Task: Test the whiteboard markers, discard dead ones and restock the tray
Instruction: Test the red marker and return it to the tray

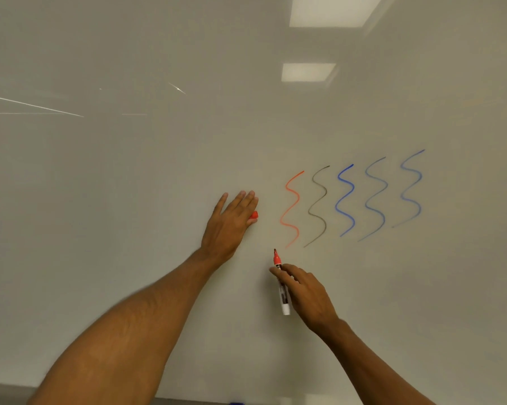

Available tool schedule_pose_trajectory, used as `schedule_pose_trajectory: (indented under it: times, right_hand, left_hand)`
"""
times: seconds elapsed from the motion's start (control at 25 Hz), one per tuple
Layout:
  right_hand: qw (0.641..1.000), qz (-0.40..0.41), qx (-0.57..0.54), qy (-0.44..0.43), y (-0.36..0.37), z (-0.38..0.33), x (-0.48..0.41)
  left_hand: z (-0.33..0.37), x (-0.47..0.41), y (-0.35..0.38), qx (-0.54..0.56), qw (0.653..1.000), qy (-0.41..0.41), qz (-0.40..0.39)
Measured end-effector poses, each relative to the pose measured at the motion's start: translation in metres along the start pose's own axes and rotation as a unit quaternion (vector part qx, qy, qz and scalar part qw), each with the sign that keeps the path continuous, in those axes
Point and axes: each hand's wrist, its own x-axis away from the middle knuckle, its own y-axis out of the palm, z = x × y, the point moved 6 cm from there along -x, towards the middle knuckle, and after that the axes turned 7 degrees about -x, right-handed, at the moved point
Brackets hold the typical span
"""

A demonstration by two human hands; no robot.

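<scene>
Looking from the head camera, nearly the whole frame is a whiteboard (129, 171), with both bare forearms reaching up to it from the bottom edge.

The left hand (232, 223) lies with its back to the camera and its fingers (240, 200) straight and close together, pointing up along the board. A red cap (253, 214) sticks out from under the right side of this hand. The thumb is hidden, so I cannot tell just how the cap is kept there.

The right hand (308, 293) is lower and to the right, apart from the left hand. Its fingers (287, 271) are curled and pinch a red marker (284, 299) near the front of its white barrel. The marker is uncapped and stands nearly upright, tip upward. The tip is just below the lower end of a red wavy line (291, 206). Whether it touches the board I cannot tell.

To the right of the red line four more wavy lines stand side by side: a black line (318, 206), a strong blue line (346, 200), then a fainter blue line (376, 197) and a second faint blue line (411, 188), each set a little higher than the one before.

Two bright ceiling-light reflections (328, 10) show on the board's upper right. A grey strip (6, 393) runs under the board at the lower left, and a small blue thing (236, 403) peeks in at the bottom edge, too little of it to name.
</scene>
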Motion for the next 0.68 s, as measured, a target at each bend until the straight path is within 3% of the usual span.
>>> schedule_pose_trajectory:
  times: [0.24,0.4,0.56,0.68]
  right_hand:
    - [0.992,-0.022,-0.112,0.056,0.021,-0.008,0.025]
    - [0.991,-0.078,-0.095,0.05,0.05,-0.01,0.057]
    - [0.978,-0.144,-0.091,0.121,0.064,0.0,0.088]
    - [0.978,-0.172,-0.078,0.09,0.07,-0.002,0.101]
  left_hand:
    - [0.031,0.099,0.018,0.034,0.996,-0.009,-0.077]
    - [0.05,0.153,0.027,0.054,0.988,-0.026,-0.139]
    - [0.066,0.192,0.036,0.071,0.975,-0.039,-0.208]
    - [0.081,0.211,0.041,0.073,0.969,-0.03,-0.236]
